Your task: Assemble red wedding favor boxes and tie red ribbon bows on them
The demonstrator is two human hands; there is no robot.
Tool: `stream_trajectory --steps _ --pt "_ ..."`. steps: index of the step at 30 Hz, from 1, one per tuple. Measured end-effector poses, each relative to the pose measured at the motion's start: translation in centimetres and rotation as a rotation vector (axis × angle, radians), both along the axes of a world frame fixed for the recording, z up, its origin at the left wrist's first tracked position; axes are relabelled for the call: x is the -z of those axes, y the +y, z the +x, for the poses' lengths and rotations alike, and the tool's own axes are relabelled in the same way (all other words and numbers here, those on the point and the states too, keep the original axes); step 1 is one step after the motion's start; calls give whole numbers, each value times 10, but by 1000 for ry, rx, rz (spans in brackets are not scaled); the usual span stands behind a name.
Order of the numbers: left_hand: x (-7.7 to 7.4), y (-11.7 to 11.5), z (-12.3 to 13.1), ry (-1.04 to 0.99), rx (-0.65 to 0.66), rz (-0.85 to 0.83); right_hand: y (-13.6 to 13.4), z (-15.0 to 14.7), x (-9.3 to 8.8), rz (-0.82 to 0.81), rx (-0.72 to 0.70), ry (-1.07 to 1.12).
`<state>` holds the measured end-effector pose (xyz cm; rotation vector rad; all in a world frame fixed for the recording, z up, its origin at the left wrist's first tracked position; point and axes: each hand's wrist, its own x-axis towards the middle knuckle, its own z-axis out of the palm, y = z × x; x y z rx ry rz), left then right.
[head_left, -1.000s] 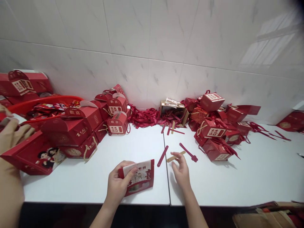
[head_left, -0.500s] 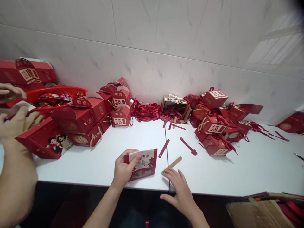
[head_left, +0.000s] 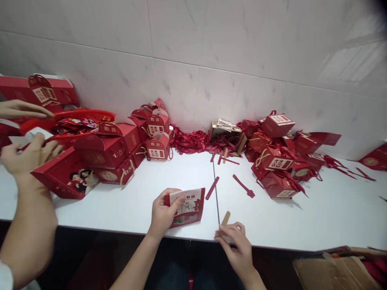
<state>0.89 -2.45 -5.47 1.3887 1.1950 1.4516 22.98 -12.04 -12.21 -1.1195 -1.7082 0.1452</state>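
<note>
My left hand (head_left: 163, 211) is closed around the left side of a red and white printed packet (head_left: 193, 207) with a picture of a couple and a window near its lower edge. The thumb lies across the packet's front. At the table's front edge, my right hand (head_left: 237, 243) pinches the near end of a flat tan strip (head_left: 226, 218), whose rounded far end sticks up and out past the fingers. A dark red strip (head_left: 213, 188) lies just beyond the packet. Right of it rests another dark red strip (head_left: 243, 186) with a shaped end.
Red gift boxes (head_left: 105, 147) are stacked at the left, others (head_left: 276, 161) at the right. Red ribbons (head_left: 190, 141) lie by the wall beside a small open carton (head_left: 242, 145) of strips. Another person's hands (head_left: 33, 151) work near a red basin (head_left: 105, 114). A cardboard box (head_left: 335, 274) stands lower right.
My right hand has closed on the tan strip and drawn it toward the table's front edge. My left hand still holds the packet. The other person's upper hand has reached over the basin.
</note>
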Motion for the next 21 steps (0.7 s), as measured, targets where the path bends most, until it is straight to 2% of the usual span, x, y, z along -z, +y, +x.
stream_trajectory --steps 4,8,13,21 --pt "1 0 0 -2 19 11 21 -24 -39 36 -52 228" --pt "0 -1 0 -16 27 31 50 -52 -69 -18 -67 313" --pt "-1 -1 -1 -21 53 47 72 -73 -74 -116 -56 289" --pt "3 0 -2 -65 95 61 80 -75 -81 -164 -86 288"
